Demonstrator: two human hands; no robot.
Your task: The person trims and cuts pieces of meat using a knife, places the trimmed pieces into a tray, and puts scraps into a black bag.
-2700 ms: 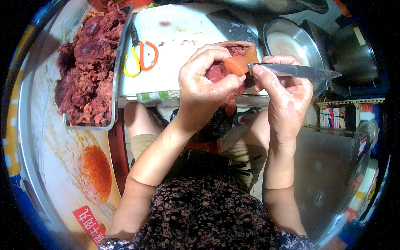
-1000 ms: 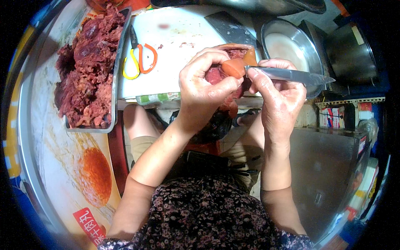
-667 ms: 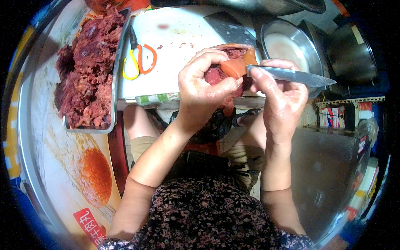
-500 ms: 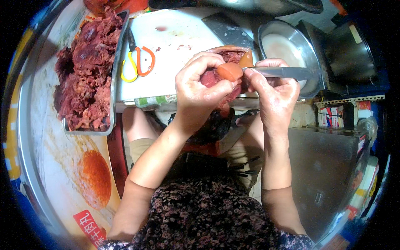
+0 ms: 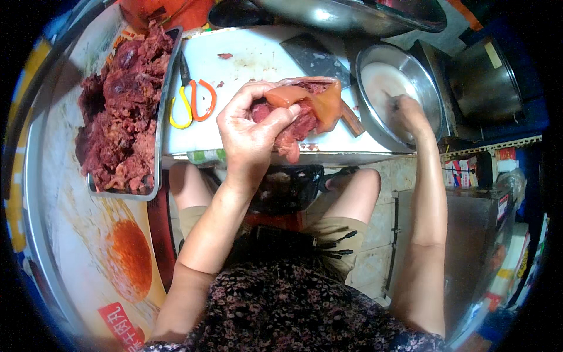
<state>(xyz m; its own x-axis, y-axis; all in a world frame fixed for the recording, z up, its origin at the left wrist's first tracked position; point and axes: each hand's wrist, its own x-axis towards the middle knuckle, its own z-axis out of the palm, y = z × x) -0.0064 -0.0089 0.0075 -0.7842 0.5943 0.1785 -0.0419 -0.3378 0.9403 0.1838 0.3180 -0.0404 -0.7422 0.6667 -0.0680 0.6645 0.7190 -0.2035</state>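
My left hand (image 5: 249,126) is closed on a piece of raw red meat (image 5: 302,123), thumb pressed on its near side. Smooth orange flaps (image 5: 325,108) hang from the meat, which is held over the near edge of a white cutting board (image 5: 234,58). My right hand (image 5: 409,117) reaches into a round metal bowl (image 5: 435,88) with cloudy whitish liquid. Its fingers are bent downward and partly hidden, with something dark at their tips that I cannot make out. A cleaver (image 5: 316,56) lies on the board, its wooden handle (image 5: 353,121) showing beside the meat.
On the left, a metal tray (image 5: 159,152) is heaped with dark red meat (image 5: 126,100). Scissors (image 5: 193,100) with yellow and orange handles lie beside it. A large metal pan (image 5: 352,17) stands at the back, a dark pot (image 5: 485,76) at the right.
My right hand has left the meat and moved right into the bowl; the knife it held no longer shows clearly. My left hand has shifted left with the meat.
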